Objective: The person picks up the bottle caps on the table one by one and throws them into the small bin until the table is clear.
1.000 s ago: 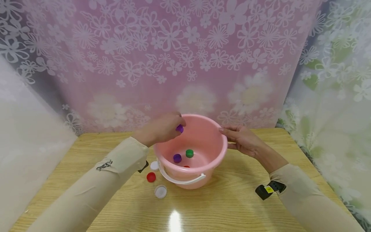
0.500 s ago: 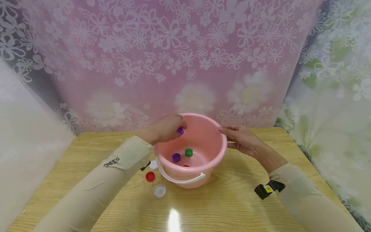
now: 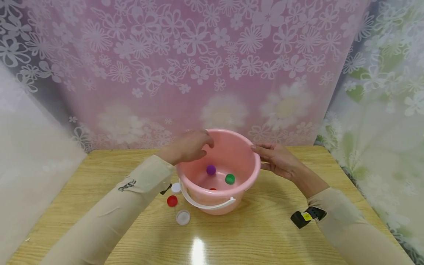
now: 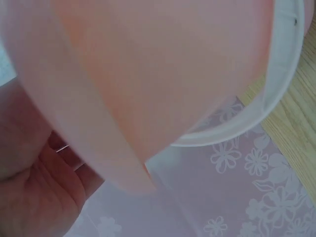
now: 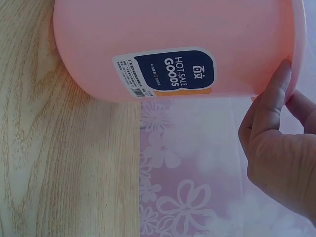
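From where I stand, the left forearm reaches in from the lower left, and the left hand hangs over the left side of the pink bucket, back of the hand upward. Its fingers bend down loosely over the bucket's mouth, the thumb apart from them with a plain gap between — I see nothing held there. The left wrist camera catches part of its palm beside the wall, its fingertips hidden behind the plastic, so whether it touches the rim I cannot tell.

The right arm comes up from the lower right, and the right hand grips the bucket's right edge. One fingertip lies on the rim, another digit sits lower at the outside, and the rest of the hand stays clear of the wall, a label in view beside it.

The bucket stands on the wooden table, its white handle hanging down the near side. Inside, a purple cap lies left of a green cap, the two apart, and a sliver of red shows above the near rim.

Outside on the left, a white cap sits just beside the bucket, a red cap near it, and a pale round cap closer to me.
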A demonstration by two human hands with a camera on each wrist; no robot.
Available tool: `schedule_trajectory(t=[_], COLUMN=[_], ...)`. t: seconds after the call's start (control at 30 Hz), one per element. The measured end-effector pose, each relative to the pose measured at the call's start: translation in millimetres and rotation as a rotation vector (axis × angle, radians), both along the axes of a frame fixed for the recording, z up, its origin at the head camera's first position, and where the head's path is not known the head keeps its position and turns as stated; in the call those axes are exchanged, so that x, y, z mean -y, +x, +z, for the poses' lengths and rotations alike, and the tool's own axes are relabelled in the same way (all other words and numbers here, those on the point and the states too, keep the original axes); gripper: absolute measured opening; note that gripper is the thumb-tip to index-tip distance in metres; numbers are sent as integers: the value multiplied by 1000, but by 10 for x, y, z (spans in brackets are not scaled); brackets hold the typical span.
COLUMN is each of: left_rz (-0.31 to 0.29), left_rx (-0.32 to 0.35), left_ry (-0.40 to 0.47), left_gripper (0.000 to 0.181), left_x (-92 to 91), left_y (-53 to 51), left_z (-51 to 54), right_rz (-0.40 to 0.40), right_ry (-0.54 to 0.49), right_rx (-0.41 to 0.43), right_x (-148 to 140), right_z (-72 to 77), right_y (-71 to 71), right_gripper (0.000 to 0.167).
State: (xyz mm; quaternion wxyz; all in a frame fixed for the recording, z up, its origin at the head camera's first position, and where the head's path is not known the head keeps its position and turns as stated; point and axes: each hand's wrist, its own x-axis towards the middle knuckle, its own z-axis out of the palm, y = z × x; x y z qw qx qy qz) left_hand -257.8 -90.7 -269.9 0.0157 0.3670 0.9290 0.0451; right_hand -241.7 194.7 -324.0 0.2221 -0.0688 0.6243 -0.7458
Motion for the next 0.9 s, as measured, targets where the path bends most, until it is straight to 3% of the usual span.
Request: schedule_trajectory(t=[0.13, 0.23, 0.4, 0.6, 0.9], left_rz=[11, 37, 162, 280, 308], left_rx=[-72, -176, -272, -197, -97], left_ry=[91, 188, 311, 322, 275], left_gripper=[22, 21, 21, 25, 27], left_x=[121, 244, 511, 814, 1054], left_y=[21, 35, 57, 93, 121], left_z=[-1, 5, -15, -117, -486], right_rz=[-1, -5, -3, 1, 2], right_ry=[17, 31, 43, 45, 17], right_rx=[0, 0, -3, -19, -2], right_x=[9, 8, 11, -2, 11], right_z=[2, 4, 5, 3, -8], right_y=[-1, -1, 1, 4, -1], right_gripper=[49, 56, 58, 57, 47])
